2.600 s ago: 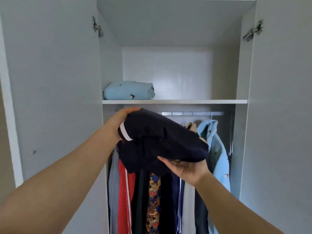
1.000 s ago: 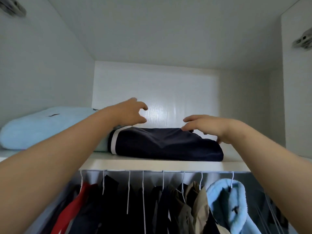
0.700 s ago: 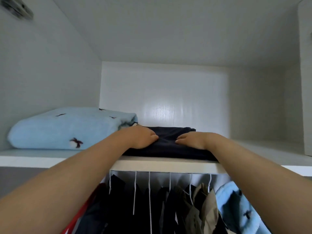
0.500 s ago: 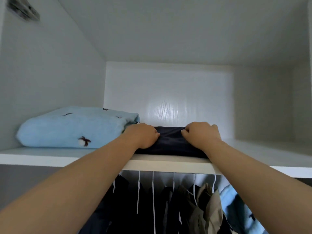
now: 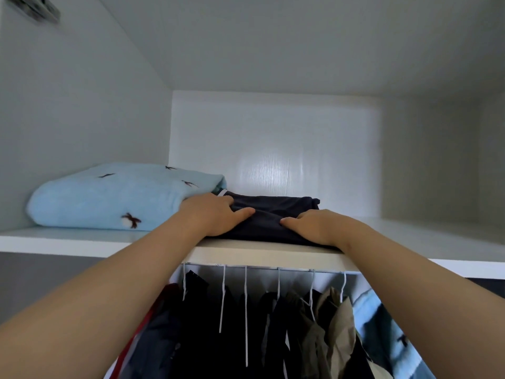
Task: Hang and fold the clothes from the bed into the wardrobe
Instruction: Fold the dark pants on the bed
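The left hand [image 5: 216, 214] lies palm-down on the folded navy garment [image 5: 273, 214], its fingers [image 5: 240, 213] flattened and released, pressing on the cloth rather than gripping it. The right hand [image 5: 314, 225] rests the same way on the garment's right part, fingers spread flat and loose, thumb tip pointing toward the left hand. The two thumbs sit near each other over the middle of the cloth.

The navy garment lies on the wardrobe shelf [image 5: 410, 236], at its front edge, roughly midway along it. A folded light-blue garment [image 5: 109, 201] with small dark motifs sits just beside it toward the shelf's left end, touching the left hand's outer side. The right part of the shelf is bare.

Below the front edge, hangers [image 5: 246, 310] carry dark clothes [image 5: 205, 337], an olive piece [image 5: 336, 324] and a light-blue piece [image 5: 382, 337].
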Demonstrator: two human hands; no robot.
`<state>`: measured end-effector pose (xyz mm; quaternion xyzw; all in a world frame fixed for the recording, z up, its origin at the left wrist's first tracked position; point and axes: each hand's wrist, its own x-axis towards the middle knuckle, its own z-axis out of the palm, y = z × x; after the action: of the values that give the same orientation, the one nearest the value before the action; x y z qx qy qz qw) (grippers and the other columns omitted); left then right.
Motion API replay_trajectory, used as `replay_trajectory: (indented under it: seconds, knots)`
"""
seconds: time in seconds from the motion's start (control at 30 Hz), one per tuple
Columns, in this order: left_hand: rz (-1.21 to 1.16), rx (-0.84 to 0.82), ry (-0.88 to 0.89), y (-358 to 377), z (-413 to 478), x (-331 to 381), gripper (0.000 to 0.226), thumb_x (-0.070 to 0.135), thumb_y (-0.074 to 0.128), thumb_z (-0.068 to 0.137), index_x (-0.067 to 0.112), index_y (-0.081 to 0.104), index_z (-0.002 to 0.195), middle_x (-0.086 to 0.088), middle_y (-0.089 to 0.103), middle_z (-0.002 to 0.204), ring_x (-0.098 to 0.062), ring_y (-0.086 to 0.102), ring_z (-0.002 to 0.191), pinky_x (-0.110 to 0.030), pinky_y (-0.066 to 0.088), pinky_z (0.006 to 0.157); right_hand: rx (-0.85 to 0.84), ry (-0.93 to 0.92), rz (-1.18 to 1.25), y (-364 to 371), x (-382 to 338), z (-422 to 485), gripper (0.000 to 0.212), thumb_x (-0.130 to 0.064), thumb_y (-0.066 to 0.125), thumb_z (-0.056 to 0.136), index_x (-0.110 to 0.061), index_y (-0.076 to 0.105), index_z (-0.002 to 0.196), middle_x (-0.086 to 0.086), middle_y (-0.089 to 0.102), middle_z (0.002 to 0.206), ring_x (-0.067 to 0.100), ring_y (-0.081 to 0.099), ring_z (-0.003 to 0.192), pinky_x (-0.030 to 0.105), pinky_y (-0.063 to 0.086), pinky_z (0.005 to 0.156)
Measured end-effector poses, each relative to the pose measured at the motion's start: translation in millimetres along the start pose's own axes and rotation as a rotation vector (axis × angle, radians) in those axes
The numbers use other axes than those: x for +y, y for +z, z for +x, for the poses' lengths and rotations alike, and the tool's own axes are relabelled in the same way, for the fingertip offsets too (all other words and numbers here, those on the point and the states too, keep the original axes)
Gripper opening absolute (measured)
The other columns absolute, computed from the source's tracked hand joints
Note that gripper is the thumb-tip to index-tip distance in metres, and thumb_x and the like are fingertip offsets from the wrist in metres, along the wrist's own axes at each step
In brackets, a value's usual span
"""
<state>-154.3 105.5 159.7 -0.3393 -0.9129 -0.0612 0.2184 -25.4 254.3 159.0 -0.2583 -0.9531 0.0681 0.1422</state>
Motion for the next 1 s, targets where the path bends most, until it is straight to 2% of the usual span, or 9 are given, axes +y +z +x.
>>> replay_trajectory:
  seconds: [0.07, 0.17, 0.27, 0.33, 0.53, 0.7, 0.8, 0.9, 1.0]
  knots:
    - [0.058, 0.041, -0.037, 1, 0, 1, 0.070, 0.070, 0.017, 0.087, 0.023, 0.046, 0.129, -0.008, 0.056, 0.125, -0.026, 0.051, 0.113, -0.035, 0.038, 0.083, 0.002, 0.005, -0.017, 0, 1, 2, 0.055, -0.053, 0.027, 0.095, -0.014, 0.055, 0.121, 0.008, 0.052, 0.129, 0.021, 0.046, 0.102, 0.029, 0.031, 0.083]
    - [0.138, 0.072, -0.092, 3, 4, 5, 0.064, 0.065, 0.016, 0.090, 0.025, 0.046, 0.129, -0.009, 0.053, 0.127, -0.030, 0.046, 0.118, -0.041, 0.036, 0.093, 0.001, 0.037, -0.041, 4, -1, 10, 0.057, -0.055, 0.027, 0.093, -0.012, 0.055, 0.119, 0.009, 0.054, 0.125, 0.024, 0.050, 0.107, 0.033, 0.037, 0.092]
    - [0.133, 0.096, -0.058, 4, 5, 6, 0.055, 0.058, 0.017, 0.094, 0.030, 0.043, 0.133, -0.010, 0.042, 0.137, -0.032, 0.036, 0.126, -0.047, 0.027, 0.103, 0.013, 0.055, -0.021, 6, -2, 16, 0.058, -0.055, 0.028, 0.092, -0.012, 0.054, 0.120, 0.009, 0.053, 0.126, 0.026, 0.050, 0.111, 0.040, 0.038, 0.101]
    - [0.093, 0.089, -0.019, 4, 3, 3, 0.051, 0.054, 0.017, 0.096, 0.031, 0.043, 0.133, -0.009, 0.038, 0.141, -0.031, 0.032, 0.129, -0.046, 0.023, 0.106, 0.007, 0.030, -0.001, 3, -1, 14, 0.059, -0.055, 0.027, 0.093, -0.013, 0.052, 0.126, 0.008, 0.051, 0.131, 0.026, 0.048, 0.116, 0.039, 0.035, 0.102]
    - [0.122, 0.110, -0.039, 4, -8, 4, 0.048, 0.045, 0.018, 0.098, 0.023, 0.048, 0.128, -0.012, 0.046, 0.134, -0.030, 0.040, 0.122, -0.039, 0.029, 0.100, -0.022, -0.096, 0.029, 1, 2, 0, 0.055, -0.052, 0.026, 0.096, -0.020, 0.046, 0.137, 0.003, 0.042, 0.144, 0.023, 0.038, 0.131, 0.034, 0.028, 0.104]
    - [-0.024, 0.151, -0.002, 5, -12, 0, 0.042, 0.038, 0.023, 0.098, 0.024, 0.046, 0.131, -0.008, 0.044, 0.137, -0.028, 0.038, 0.125, -0.040, 0.027, 0.103, 0.078, -0.079, 0.064, 6, 3, -1, 0.049, -0.056, 0.030, 0.093, -0.027, 0.057, 0.123, -0.002, 0.054, 0.129, 0.022, 0.047, 0.119, 0.042, 0.031, 0.105]
    - [-0.139, 0.205, 0.062, 2, -18, -1, 0.039, 0.036, 0.030, 0.098, 0.027, 0.046, 0.132, -0.004, 0.042, 0.138, -0.027, 0.037, 0.127, -0.040, 0.028, 0.105, 0.192, -0.038, 0.026, 4, 2, -7, 0.044, -0.055, 0.032, 0.093, -0.028, 0.061, 0.114, -0.002, 0.059, 0.116, 0.021, 0.050, 0.108, 0.038, 0.029, 0.093]
    - [-0.240, 0.246, 0.115, -1, -28, 0, 0.036, 0.034, 0.036, 0.097, 0.025, 0.051, 0.128, -0.002, 0.051, 0.130, -0.023, 0.046, 0.119, -0.037, 0.037, 0.099, 0.305, -0.021, -0.021, 5, 0, -24, 0.037, -0.050, 0.035, 0.092, -0.027, 0.062, 0.104, -0.002, 0.062, 0.103, 0.019, 0.049, 0.090, 0.037, 0.026, 0.082]
    - [-0.454, 0.347, 0.167, -1, -47, 1, 0.032, 0.029, 0.041, 0.095, 0.024, 0.054, 0.123, 0.000, 0.058, 0.123, -0.020, 0.051, 0.112, -0.037, 0.040, 0.097, 0.371, 0.059, 0.021, 12, -6, -50, 0.032, -0.044, 0.034, 0.092, -0.027, 0.059, 0.103, -0.005, 0.058, 0.095, 0.018, 0.047, 0.088, 0.035, 0.025, 0.079]
